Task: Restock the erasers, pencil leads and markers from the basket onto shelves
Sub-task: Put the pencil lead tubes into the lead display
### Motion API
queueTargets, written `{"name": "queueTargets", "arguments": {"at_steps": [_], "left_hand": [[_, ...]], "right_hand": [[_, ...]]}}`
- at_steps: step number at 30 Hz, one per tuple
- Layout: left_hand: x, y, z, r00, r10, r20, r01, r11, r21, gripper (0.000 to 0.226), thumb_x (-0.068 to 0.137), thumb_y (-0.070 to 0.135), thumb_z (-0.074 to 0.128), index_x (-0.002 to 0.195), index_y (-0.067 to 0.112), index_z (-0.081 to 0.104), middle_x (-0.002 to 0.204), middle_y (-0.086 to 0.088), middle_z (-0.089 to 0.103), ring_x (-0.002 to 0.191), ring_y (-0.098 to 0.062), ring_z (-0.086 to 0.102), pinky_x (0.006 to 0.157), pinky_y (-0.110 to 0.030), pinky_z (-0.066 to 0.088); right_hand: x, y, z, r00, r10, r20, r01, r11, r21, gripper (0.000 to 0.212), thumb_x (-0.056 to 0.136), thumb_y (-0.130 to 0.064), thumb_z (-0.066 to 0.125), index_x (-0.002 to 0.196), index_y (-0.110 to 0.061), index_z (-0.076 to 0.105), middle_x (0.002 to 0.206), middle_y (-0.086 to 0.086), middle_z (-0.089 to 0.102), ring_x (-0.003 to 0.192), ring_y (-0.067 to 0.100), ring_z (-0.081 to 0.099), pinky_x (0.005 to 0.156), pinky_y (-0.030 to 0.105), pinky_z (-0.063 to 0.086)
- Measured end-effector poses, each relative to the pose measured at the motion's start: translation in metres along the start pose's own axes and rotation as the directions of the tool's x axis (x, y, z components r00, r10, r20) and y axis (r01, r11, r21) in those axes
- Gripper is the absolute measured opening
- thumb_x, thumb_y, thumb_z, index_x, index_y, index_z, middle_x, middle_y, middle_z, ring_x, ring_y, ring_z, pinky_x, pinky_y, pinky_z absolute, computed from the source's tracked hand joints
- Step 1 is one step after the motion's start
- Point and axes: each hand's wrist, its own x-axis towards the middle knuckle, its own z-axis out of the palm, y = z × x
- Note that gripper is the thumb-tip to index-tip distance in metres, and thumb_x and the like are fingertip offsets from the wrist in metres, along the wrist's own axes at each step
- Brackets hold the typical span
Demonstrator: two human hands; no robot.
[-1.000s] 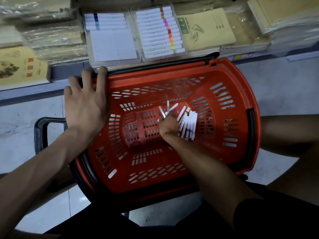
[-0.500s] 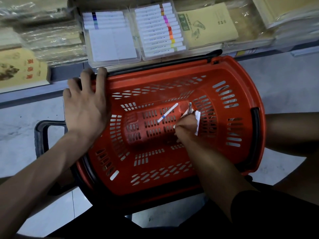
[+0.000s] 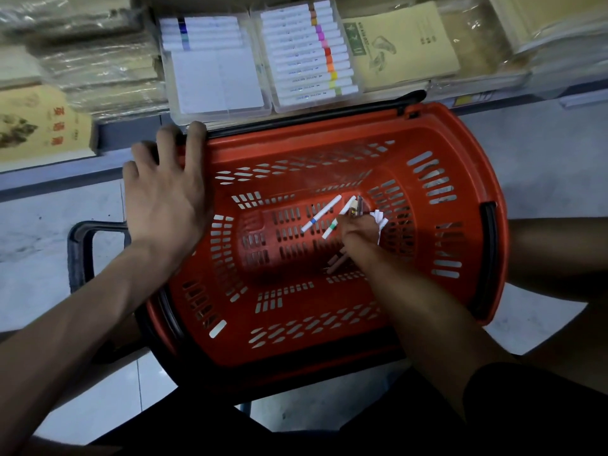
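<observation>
A red plastic basket (image 3: 460, 153) sits on the floor in front of a low shelf. My left hand (image 3: 164, 195) rests on its far-left rim with fingers spread. Inside, my right hand (image 3: 357, 230) grips a bundle of white markers (image 3: 380, 218) on the basket floor. A white marker with a blue band (image 3: 320, 213) lies loose just left of that hand, and one with a green band (image 3: 339, 218) lies against its fingers. On the shelf, one clear tray (image 3: 217, 80) has a few markers at its top, another tray (image 3: 309, 51) is filled with coloured markers.
Beige notebooks (image 3: 401, 47) and wrapped paper stacks (image 3: 98, 67) fill the shelf beside the trays. The basket's black pull handle (image 3: 82, 245) sticks out to the left. Grey tile floor (image 3: 543, 149) surrounds the basket. My knees are at right and bottom.
My right hand gathered the scattered markers and slid right across the basket floor, leaving the blue-banded marker behind. The left hand stayed on the rim.
</observation>
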Motion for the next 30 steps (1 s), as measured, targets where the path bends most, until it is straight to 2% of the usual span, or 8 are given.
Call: {"name": "queueTargets", "arguments": {"at_steps": [1, 4, 7, 9, 15, 20, 26, 30], "left_hand": [[0.001, 0.0, 0.0, 1.0, 0.001, -0.002, -0.001, 1.0, 0.0, 0.083, 0.082, 0.016, 0.072, 0.152, 0.009, 0.028, 0.13, -0.029, 0.041, 0.102, -0.051, 0.046, 0.078, -0.06, 0.04], [0.005, -0.001, 0.002, 1.0, 0.002, -0.001, -0.002, 1.0, 0.005, 0.085, 0.081, 0.013, 0.074, 0.153, 0.009, 0.027, 0.13, -0.028, 0.041, 0.102, -0.052, 0.047, 0.078, -0.06, 0.041], [0.007, -0.001, 0.002, 1.0, -0.001, 0.008, 0.001, 1.0, -0.002, 0.086, 0.08, 0.014, 0.074, 0.152, 0.01, 0.027, 0.132, -0.028, 0.042, 0.104, -0.052, 0.047, 0.08, -0.061, 0.042], [0.006, -0.001, 0.001, 1.0, -0.004, 0.01, 0.004, 1.0, -0.009, 0.085, 0.08, 0.012, 0.073, 0.152, 0.01, 0.028, 0.133, -0.028, 0.042, 0.104, -0.052, 0.048, 0.08, -0.061, 0.042], [0.0, -0.001, -0.001, 1.0, -0.002, -0.008, 0.002, 1.0, -0.007, 0.079, 0.082, 0.01, 0.067, 0.152, 0.01, 0.028, 0.136, -0.027, 0.041, 0.102, -0.05, 0.048, 0.079, -0.058, 0.042], [-0.007, 0.0, -0.001, 1.0, 0.0, -0.02, 0.0, 1.0, 0.006, 0.081, 0.082, 0.009, 0.067, 0.153, 0.011, 0.028, 0.137, -0.027, 0.041, 0.102, -0.05, 0.048, 0.077, -0.057, 0.041], [-0.008, 0.001, 0.0, 1.0, -0.012, -0.016, 0.012, 1.0, 0.007, 0.084, 0.08, 0.008, 0.068, 0.154, 0.011, 0.027, 0.139, -0.027, 0.041, 0.105, -0.051, 0.048, 0.079, -0.057, 0.042], [-0.003, -0.001, 0.002, 1.0, -0.003, -0.009, 0.003, 1.0, 0.008, 0.087, 0.077, 0.011, 0.073, 0.153, 0.011, 0.028, 0.137, -0.026, 0.041, 0.103, -0.05, 0.048, 0.078, -0.057, 0.042]], "right_hand": [[0.0, -0.006, -0.004, 1.0, 0.022, -0.005, -0.022, 0.998, -0.052, 0.033, 0.094, -0.038, 0.065, 0.1, -0.006, 0.071, 0.09, 0.009, 0.069, 0.075, 0.029, 0.064, 0.066, 0.029, 0.042], [0.009, -0.019, -0.021, 0.995, -0.051, 0.081, 0.064, 0.985, -0.161, 0.035, 0.092, -0.05, 0.063, 0.103, -0.017, 0.07, 0.096, 0.004, 0.072, 0.088, 0.027, 0.065, 0.075, 0.03, 0.046], [0.022, -0.022, -0.039, 0.97, -0.154, 0.188, 0.21, 0.922, -0.326, 0.035, 0.092, -0.046, 0.067, 0.072, -0.018, 0.059, 0.062, 0.001, 0.06, 0.06, 0.021, 0.059, 0.062, 0.032, 0.048], [0.024, -0.024, -0.05, 0.943, -0.207, 0.262, 0.317, 0.804, -0.503, 0.039, 0.093, -0.043, 0.067, 0.064, -0.02, 0.053, 0.059, 0.001, 0.057, 0.051, 0.017, 0.054, 0.053, 0.028, 0.042], [0.022, 0.002, -0.042, 0.838, -0.08, 0.54, 0.474, 0.599, -0.645, 0.019, 0.097, -0.025, 0.066, 0.084, -0.011, 0.065, 0.07, 0.006, 0.07, 0.059, 0.023, 0.07, 0.048, 0.026, 0.051], [0.02, 0.012, -0.02, 0.78, -0.054, 0.623, 0.591, 0.392, -0.705, 0.031, 0.096, -0.026, 0.061, 0.12, -0.009, 0.069, 0.109, 0.016, 0.073, 0.098, 0.032, 0.07, 0.074, 0.031, 0.051], [0.019, 0.035, -0.009, 0.751, -0.135, 0.647, 0.66, 0.196, -0.725, 0.024, 0.092, -0.021, 0.065, 0.113, -0.01, 0.071, 0.117, 0.014, 0.07, 0.104, 0.032, 0.069, 0.074, 0.026, 0.046], [0.017, 0.048, 0.002, 0.734, -0.153, 0.662, 0.679, 0.152, -0.718, 0.035, 0.095, -0.015, 0.06, 0.129, -0.008, 0.066, 0.133, 0.018, 0.064, 0.122, 0.036, 0.06, 0.099, 0.04, 0.047]]}}
